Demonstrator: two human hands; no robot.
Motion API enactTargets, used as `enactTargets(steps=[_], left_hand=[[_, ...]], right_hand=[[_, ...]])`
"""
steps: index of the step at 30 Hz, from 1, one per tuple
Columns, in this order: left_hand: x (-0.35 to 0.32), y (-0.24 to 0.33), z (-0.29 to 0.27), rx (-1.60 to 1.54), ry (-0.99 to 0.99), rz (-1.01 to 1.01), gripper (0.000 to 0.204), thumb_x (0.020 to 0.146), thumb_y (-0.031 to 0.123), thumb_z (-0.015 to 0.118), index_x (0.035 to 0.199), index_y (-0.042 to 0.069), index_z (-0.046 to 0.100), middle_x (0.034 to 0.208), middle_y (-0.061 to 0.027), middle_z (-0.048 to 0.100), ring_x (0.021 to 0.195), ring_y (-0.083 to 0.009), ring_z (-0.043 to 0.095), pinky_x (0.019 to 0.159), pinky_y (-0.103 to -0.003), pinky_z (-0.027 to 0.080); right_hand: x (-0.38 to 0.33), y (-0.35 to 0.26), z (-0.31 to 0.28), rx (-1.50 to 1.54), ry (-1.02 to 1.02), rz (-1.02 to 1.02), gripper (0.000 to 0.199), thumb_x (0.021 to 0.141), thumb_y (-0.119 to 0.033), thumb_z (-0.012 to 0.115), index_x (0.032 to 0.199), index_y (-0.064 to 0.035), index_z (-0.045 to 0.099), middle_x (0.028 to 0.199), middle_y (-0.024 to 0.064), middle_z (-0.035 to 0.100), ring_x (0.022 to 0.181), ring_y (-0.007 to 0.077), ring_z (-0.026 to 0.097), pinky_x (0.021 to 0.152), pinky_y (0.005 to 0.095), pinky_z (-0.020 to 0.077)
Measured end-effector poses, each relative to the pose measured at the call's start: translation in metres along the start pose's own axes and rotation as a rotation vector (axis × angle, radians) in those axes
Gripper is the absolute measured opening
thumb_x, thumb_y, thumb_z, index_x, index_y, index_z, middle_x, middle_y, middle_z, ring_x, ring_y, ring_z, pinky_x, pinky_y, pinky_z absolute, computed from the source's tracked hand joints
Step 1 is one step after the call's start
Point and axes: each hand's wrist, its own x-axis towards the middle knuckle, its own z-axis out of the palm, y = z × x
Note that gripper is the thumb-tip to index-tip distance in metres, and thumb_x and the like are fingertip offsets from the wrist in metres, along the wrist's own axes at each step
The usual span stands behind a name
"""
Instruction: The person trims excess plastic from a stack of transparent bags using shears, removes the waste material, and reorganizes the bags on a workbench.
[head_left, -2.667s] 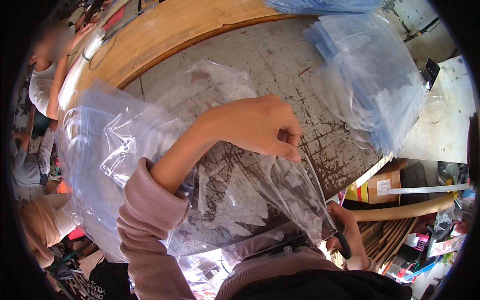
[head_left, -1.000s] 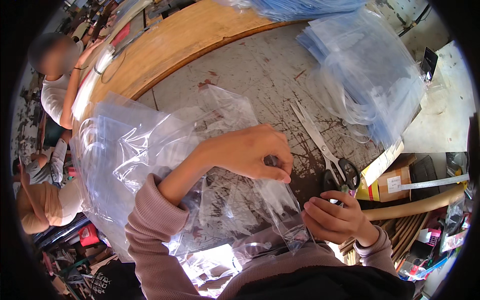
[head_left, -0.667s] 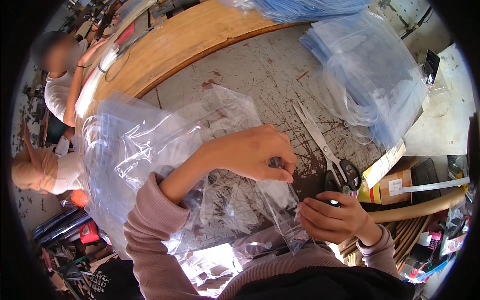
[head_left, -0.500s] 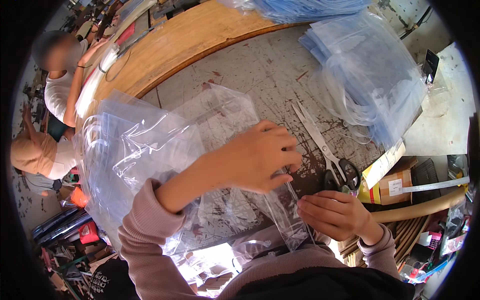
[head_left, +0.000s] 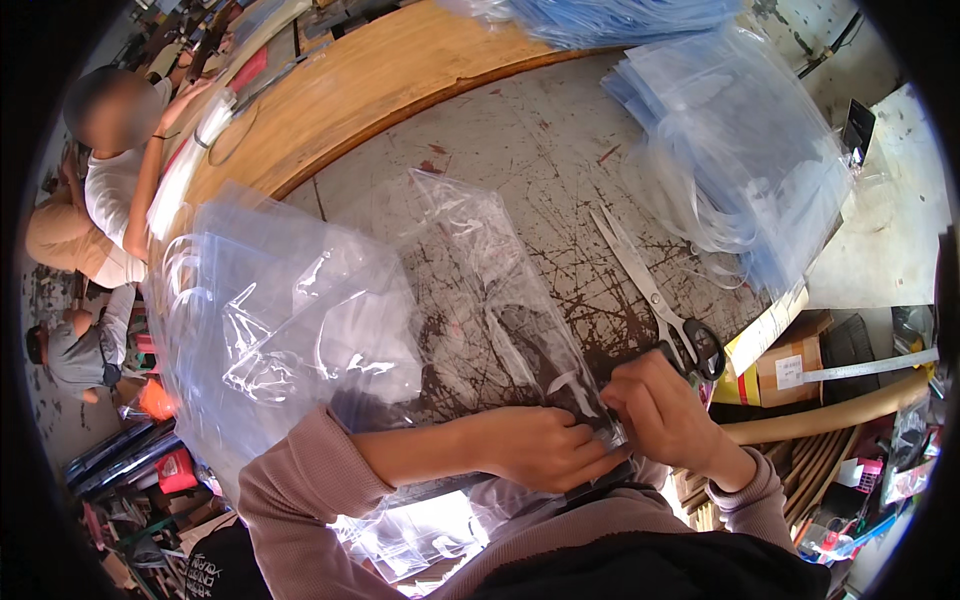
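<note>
A clear plastic bag (head_left: 525,315), long and crinkled, lies across the scratched table (head_left: 480,130) and reaches the near edge. At its near end my left hand (head_left: 545,448) has its fingers bent onto the plastic. My right hand (head_left: 668,412) is closed in a pinch at the same end, close to the left fingertips. Scissors (head_left: 655,298) with black handles lie just beyond my right hand, blades partly apart and pointing away. Left of the bag, beyond my left forearm, spreads a pile of clear plastic bags (head_left: 300,300) with whitish handles.
Another stack of bluish clear bags (head_left: 740,150) lies at the far right. A raised wooden board (head_left: 380,90) curves along the far side. A cardboard box (head_left: 790,380) stands beyond the right table edge. A person in white (head_left: 115,190) and one in grey (head_left: 80,355) are at left.
My left hand has come down and nearer, to the bag's near end. My right hand has risen slightly and pinches there. The bag now lies narrower; the grey-clad person shows more.
</note>
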Motion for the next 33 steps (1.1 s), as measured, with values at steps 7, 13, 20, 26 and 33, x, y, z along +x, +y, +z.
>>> enactTargets(steps=[7, 13, 20, 26, 33], left_hand=[[0.002, 0.002, 0.002, -0.031, -0.002, -0.011, 0.045, 0.073, 0.014, 0.053, 0.114, -0.003, 0.055, 0.065, 0.0043, 0.05, 0.053, -0.0062, 0.049, 0.043, -0.019, 0.038], [0.002, -0.001, -0.001, -0.038, -0.03, -0.001, 0.045, 0.074, 0.014, 0.053, 0.115, -0.004, 0.055, 0.061, 0.0045, 0.044, 0.053, -0.0062, 0.048, 0.044, -0.019, 0.039], [0.002, -0.003, 0.002, -0.034, 0.001, 0.031, 0.04, 0.078, 0.014, 0.054, 0.115, -0.003, 0.054, 0.063, 0.0037, 0.046, 0.053, -0.0073, 0.048, 0.045, -0.02, 0.04], [0.001, -0.004, 0.003, -0.014, -0.011, 0.046, 0.041, 0.08, 0.013, 0.054, 0.117, -0.002, 0.053, 0.063, 0.0041, 0.043, 0.055, -0.0072, 0.047, 0.045, -0.02, 0.039], [-0.002, -0.001, 0.003, -0.006, -0.04, 0.054, 0.046, 0.077, 0.011, 0.054, 0.121, 0.0, 0.05, 0.061, 0.005, 0.038, 0.055, -0.0063, 0.045, 0.045, -0.02, 0.037]], right_hand=[[0.073, 0.024, 0.008, -0.172, 0.173, 0.073, 0.019, 0.07, -0.003, 0.055, 0.087, 0.0043, 0.053, 0.083, 0.0161, 0.049, 0.078, 0.0303, 0.051, 0.065, 0.0366, 0.0459], [0.149, 0.036, 0.001, -0.602, 0.206, -0.137, 0.016, 0.064, -0.003, 0.056, 0.078, 0.0034, 0.052, 0.08, 0.0147, 0.048, 0.079, 0.0283, 0.05, 0.069, 0.035, 0.0462], [0.226, 0.077, -0.01, -0.965, 0.526, -0.179, 0.013, 0.063, -0.004, 0.057, 0.075, 0.0016, 0.059, 0.078, 0.0145, 0.053, 0.079, 0.0279, 0.052, 0.069, 0.0342, 0.0454], [0.296, 0.077, -0.034, -0.905, 0.743, -0.053, 0.02, 0.071, -0.003, 0.05, 0.087, 0.0074, 0.056, 0.083, 0.0179, 0.056, 0.083, 0.0285, 0.053, 0.078, 0.0352, 0.0437], [0.367, 0.076, -0.094, -0.872, 1.177, -0.006, 0.014, 0.075, -0.004, 0.049, 0.082, 0.0043, 0.056, 0.083, 0.0196, 0.055, 0.084, 0.0301, 0.054, 0.072, 0.035, 0.0465]])
